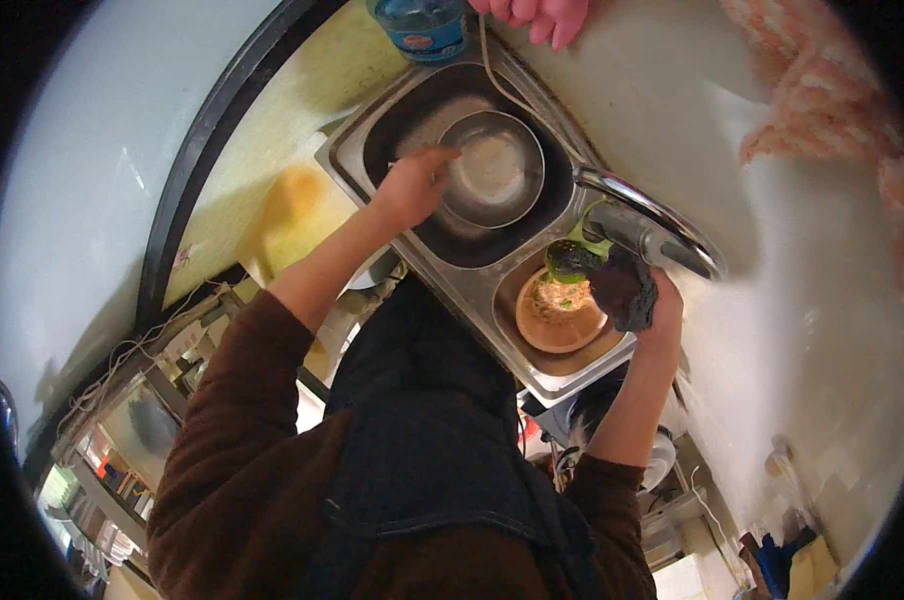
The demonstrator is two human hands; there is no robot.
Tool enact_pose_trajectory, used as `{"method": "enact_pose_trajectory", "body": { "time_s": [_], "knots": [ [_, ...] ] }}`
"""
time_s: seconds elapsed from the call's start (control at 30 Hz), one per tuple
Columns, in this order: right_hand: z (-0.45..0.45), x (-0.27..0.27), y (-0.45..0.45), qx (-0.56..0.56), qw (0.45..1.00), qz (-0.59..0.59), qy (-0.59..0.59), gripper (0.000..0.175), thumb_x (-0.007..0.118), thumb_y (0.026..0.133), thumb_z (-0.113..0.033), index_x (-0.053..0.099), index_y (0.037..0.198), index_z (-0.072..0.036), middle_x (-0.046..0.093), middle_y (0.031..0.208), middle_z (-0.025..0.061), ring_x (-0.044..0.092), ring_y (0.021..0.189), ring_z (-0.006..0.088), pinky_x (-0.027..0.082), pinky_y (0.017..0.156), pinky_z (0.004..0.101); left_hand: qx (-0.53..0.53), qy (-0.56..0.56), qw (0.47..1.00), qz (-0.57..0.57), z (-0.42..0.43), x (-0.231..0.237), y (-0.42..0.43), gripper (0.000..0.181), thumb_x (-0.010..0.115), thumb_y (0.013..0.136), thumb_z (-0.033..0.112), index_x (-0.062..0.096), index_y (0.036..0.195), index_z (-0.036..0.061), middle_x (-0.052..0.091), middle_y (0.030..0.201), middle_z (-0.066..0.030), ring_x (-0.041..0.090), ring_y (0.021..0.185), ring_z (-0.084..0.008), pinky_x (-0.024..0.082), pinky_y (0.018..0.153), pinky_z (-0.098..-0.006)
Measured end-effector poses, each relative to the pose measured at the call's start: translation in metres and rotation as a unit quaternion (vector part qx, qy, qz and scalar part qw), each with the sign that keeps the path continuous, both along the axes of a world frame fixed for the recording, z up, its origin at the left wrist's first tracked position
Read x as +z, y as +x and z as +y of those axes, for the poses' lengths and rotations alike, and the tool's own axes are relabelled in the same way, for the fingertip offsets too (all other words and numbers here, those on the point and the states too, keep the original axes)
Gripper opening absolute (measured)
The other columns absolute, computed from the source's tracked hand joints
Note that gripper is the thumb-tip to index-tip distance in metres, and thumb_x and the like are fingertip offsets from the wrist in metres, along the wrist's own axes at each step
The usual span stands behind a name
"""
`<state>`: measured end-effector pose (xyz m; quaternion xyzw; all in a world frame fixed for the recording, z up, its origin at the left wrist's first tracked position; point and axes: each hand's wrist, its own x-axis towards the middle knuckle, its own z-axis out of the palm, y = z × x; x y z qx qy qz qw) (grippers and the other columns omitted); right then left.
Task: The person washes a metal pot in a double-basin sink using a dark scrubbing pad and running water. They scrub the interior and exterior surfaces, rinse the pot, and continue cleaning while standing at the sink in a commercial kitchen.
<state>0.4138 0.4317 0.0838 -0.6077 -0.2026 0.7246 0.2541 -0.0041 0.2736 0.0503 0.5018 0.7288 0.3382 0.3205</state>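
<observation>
A double-bowl stainless steel sink (452,279) lies before me. In its larger bowl sits a round metal pan (497,169). My left hand (414,184) is at the pan's left rim, its fingers bent; whether it grips the rim is unclear. My right hand (663,304) holds a dark, crumpled cloth (623,289) over the smaller bowl's right side. Beside the cloth is a green strainer or scoop (572,259) with dark contents. Under it, a round tan basin (561,330) with food scraps and bits of green stands in the smaller bowl.
A chrome faucet (647,210) arches at the sink's right edge. At the top stand a bottle of blue liquid (426,34) and pink rubber gloves (542,16). A pale hose (512,97) crosses the sink's corner. A pink knitted cloth (812,112) hangs at upper right.
</observation>
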Motion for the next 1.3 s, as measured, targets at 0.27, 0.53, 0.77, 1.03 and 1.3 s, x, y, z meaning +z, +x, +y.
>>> {"method": "enact_pose_trajectory", "body": {
  "time_s": [0.27, 0.53, 0.77, 1.03, 1.3],
  "knots": [
    [0.010, 0.015, -0.009, 0.044, 0.997, 0.051, 0.045, 0.040, 0.058, 0.098, -0.017, 0.062, 0.132, 0.004, 0.070, 0.124, 0.0168, 0.071, 0.108, 0.0303, 0.059, 0.096, 0.0427, -0.045, 0.241, 0.969, 0.030, 0.056, 0.164, 0.048, 0.049, 0.050, 0.086, -0.010, 0.064, 0.130, 0.0046, 0.068, 0.119, -0.0204, 0.064, 0.111, -0.0395, 0.051, 0.098, -0.0466],
    [-0.035, 0.043, -0.012, 0.128, 0.982, 0.134, 0.026, 0.046, 0.057, 0.096, -0.018, 0.056, 0.136, 0.006, 0.069, 0.123, 0.0202, 0.072, 0.106, 0.0316, 0.061, 0.095, 0.0438, -0.164, 0.217, 0.962, 0.001, 0.078, 0.209, 0.064, 0.054, 0.047, 0.083, -0.015, 0.067, 0.129, 0.0050, 0.069, 0.123, -0.0153, 0.065, 0.116, -0.0317, 0.049, 0.103, -0.0387],
    [-0.075, 0.046, -0.112, 0.079, 0.972, 0.221, -0.021, 0.047, 0.060, 0.099, -0.016, 0.054, 0.141, 0.002, 0.068, 0.127, 0.0168, 0.070, 0.109, 0.0294, 0.058, 0.098, 0.0427, 0.058, 0.172, 0.963, -0.198, 0.059, 0.114, 0.011, 0.042, 0.056, 0.096, -0.003, 0.060, 0.138, 0.0017, 0.068, 0.129, -0.0078, 0.062, 0.121, -0.0188, 0.049, 0.104, -0.0351],
    [-0.061, -0.099, -0.229, 0.125, 0.989, 0.018, 0.076, 0.052, 0.067, 0.098, -0.011, 0.051, 0.145, 0.003, 0.068, 0.120, 0.0137, 0.066, 0.110, 0.0234, 0.055, 0.093, 0.0392, 0.162, -0.199, 0.938, -0.232, 0.004, -0.074, 0.017, 0.069, 0.073, 0.093, 0.032, 0.049, 0.147, -0.0030, 0.059, 0.144, -0.0191, 0.059, 0.129, -0.0281, 0.047, 0.107, -0.0375],
    [-0.065, -0.199, -0.219, 0.249, 0.893, -0.285, 0.244, 0.048, 0.080, 0.082, -0.017, 0.068, 0.122, 0.007, 0.072, 0.110, 0.0193, 0.069, 0.095, 0.0240, 0.054, 0.086, 0.0354, 0.095, -0.171, 0.978, -0.065, 0.028, -0.155, 0.018, 0.070, 0.075, 0.083, 0.024, 0.053, 0.144, -0.0029, 0.055, 0.143, -0.0271, 0.055, 0.131, -0.0450, 0.048, 0.109, -0.0450]
  ]
}}
